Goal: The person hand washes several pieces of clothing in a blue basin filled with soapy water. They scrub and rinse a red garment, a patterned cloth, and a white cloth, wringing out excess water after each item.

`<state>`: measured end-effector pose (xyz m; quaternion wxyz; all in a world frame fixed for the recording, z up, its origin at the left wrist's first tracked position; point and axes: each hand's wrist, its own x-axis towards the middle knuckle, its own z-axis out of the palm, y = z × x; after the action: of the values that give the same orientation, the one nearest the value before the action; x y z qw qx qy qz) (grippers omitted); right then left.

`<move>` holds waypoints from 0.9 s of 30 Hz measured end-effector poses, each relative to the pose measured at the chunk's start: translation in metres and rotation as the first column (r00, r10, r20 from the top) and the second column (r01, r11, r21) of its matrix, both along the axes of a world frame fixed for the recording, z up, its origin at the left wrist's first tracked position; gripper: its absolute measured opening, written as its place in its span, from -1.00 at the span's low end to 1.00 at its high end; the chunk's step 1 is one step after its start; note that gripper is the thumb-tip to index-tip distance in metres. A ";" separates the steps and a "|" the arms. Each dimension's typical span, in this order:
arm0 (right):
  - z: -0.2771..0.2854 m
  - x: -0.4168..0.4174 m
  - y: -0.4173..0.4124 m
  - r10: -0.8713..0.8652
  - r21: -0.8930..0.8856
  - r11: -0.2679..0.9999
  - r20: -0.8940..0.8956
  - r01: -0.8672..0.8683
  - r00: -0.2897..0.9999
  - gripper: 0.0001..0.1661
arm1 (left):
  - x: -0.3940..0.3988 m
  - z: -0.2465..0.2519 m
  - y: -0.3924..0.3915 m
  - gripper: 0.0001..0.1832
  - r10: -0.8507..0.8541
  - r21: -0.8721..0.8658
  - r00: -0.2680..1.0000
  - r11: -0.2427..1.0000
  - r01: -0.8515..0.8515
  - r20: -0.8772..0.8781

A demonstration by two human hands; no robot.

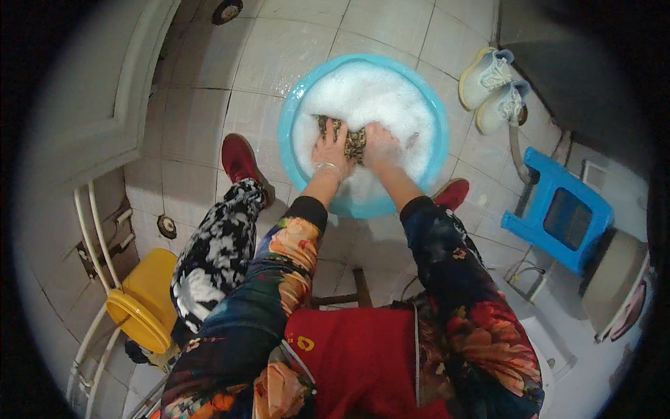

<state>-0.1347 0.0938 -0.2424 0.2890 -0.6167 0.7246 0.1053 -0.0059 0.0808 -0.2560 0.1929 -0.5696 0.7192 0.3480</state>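
A turquoise plastic basin (pixel 287 137) stands on the tiled floor between my feet, filled with thick white suds (pixel 366 89). In it I have a brown and black patterned cloth (pixel 356 144), partly sunk in the foam. My left hand (pixel 333 152), with a bracelet at the wrist, lies over the cloth's left part, fingers slightly spread and bent onto it. Bunched into a fist, my right hand (pixel 381 145) grips the cloth's right side; foam hides part of that hand. How far the cloth reaches under the suds is hidden.
White sneakers (pixel 494 89) lean at the upper right wall. A blue plastic stool (pixel 562 209) lies tipped at the right. By the pipes at left is a yellow bucket (pixel 152 298). Floor drains (pixel 167 226) sit in the tiles. A red boot (pixel 241 160) is left of the basin.
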 end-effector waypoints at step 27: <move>0.231 -0.060 -0.009 0.229 -0.348 0.937 0.630 0.006 0.742 -0.73 | -0.014 0.157 -0.072 -0.34 -0.645 -0.498 0.709 0.732 0.466 -0.285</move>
<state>-0.1942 0.0844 -0.0118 0.4131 -0.6956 0.5431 -0.2247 -0.0198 0.0087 -0.0992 0.0055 -0.2529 0.9372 0.2403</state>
